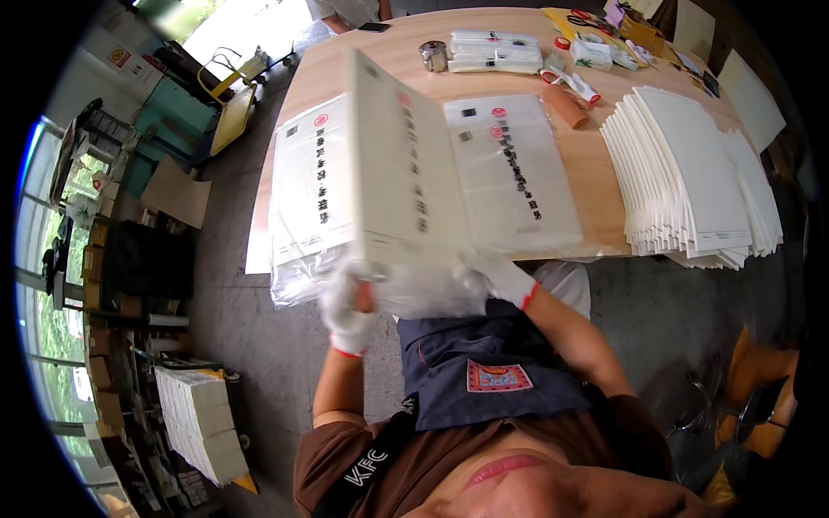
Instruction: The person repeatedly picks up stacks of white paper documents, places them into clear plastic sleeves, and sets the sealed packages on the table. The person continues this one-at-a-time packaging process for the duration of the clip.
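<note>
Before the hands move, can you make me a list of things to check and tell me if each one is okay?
1. Left fingers gripping the white printed packet: ok, at its lower left.
2. Right fingers gripping it firmly: cannot tell, too blurred.
3. Gloves on both hands: ok.
4. Metal tin away from the packet: ok, near the far edge of the table.
5. White stack on the right neat: not ok, its edges fan out.
6. Left pile fully on the table: not ok, its plastic overhangs the front.
</note>
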Motion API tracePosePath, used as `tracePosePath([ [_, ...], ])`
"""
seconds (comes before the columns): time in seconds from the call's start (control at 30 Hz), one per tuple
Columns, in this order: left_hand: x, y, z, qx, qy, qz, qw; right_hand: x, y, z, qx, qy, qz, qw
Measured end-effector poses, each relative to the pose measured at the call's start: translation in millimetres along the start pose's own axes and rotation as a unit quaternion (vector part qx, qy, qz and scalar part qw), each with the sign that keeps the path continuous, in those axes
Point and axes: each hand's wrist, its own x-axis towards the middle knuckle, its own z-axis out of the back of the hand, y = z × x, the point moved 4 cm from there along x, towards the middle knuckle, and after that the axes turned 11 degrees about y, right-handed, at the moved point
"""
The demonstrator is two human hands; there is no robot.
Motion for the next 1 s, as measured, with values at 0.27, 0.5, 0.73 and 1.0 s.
tracePosePath([
  [0.27, -78, 95, 167, -0.095, -0.352, 0.25, 0.897, 93, 93, -124, -0.322, -0.067, -0.037, 0.944],
  [0.5, -214, 217, 75, -0.268, -0.375, 0.356, 0.813, 45, 5, -111, -0.186, 0.11, -0.045, 0.975],
  [0.73, -84, 157, -168, -0.019, 0.123, 0.264, 0.957, -82, -45, 7, -0.208, -0.094, -0.102, 0.968],
  [1.0, 57, 130, -340, 0.329, 0.42, -0.049, 0.844, -187, -39, 44, -0.152, -0.27, -0.033, 0.95],
])
